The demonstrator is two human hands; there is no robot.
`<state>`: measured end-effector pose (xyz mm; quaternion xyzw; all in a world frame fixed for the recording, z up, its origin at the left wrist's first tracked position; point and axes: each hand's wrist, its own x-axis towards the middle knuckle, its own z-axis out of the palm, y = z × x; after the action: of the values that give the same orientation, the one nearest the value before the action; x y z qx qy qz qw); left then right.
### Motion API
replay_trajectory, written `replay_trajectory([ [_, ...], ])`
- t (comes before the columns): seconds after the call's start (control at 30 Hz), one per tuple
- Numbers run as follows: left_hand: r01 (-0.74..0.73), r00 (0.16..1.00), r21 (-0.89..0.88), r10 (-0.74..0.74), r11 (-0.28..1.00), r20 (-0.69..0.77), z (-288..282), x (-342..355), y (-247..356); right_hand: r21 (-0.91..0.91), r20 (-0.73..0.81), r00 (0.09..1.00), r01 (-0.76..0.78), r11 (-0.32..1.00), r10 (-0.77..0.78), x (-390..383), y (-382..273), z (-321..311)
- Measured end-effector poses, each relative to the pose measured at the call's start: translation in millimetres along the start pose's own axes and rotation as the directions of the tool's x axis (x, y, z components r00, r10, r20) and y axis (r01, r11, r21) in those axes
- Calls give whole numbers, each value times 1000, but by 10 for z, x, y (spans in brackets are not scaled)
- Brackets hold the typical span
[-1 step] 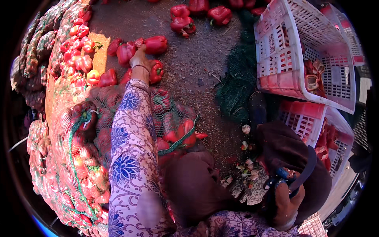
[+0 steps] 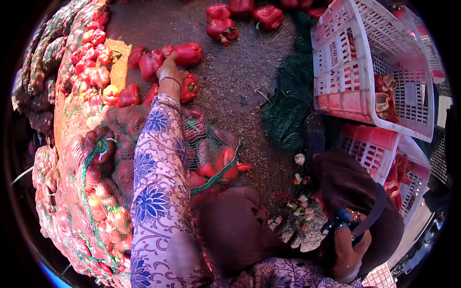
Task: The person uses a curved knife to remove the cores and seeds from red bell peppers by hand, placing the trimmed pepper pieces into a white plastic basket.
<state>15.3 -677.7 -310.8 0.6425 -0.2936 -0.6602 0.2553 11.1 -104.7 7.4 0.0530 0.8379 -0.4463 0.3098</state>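
My left hand [image 2: 171, 77] reaches forward among whole red bell peppers on the ground. It touches one pepper [image 2: 188, 54] on its right and lies close against another pepper [image 2: 151, 65] on its left. Its fingertips are hidden between them, so its grip does not show. A third pepper [image 2: 188, 88] rests beside the wrist. At the lower right, my right hand [image 2: 348, 247], dark blue coverings on its fingers, is closed on a curved, dark, blade-like tool [image 2: 375, 211] above my dark-clothed knee.
Net sacks [image 2: 103, 192] full of red peppers line the left. More peppers [image 2: 267, 18] lie at the far side. Plastic crates [image 2: 343, 102] holding cut red pieces stand right, beside crumpled green netting [image 2: 288, 91]. Pale pepper cores [image 2: 303, 200] litter the ground near my legs.
The view has shifted very slightly. My left hand stays among the same peppers, and my right hand keeps the curved tool.
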Motion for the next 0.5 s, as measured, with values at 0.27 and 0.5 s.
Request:
replay_trajectory([
  [0.27,-93,996,375,80,922,50,385,367,92,-31,3,999,-41,999,41,486,-281,242],
  [0.5,126,762,-73,-49,989,646,350,-376,-205,20,-138,986,-94,995,96,234,-224,294],
])
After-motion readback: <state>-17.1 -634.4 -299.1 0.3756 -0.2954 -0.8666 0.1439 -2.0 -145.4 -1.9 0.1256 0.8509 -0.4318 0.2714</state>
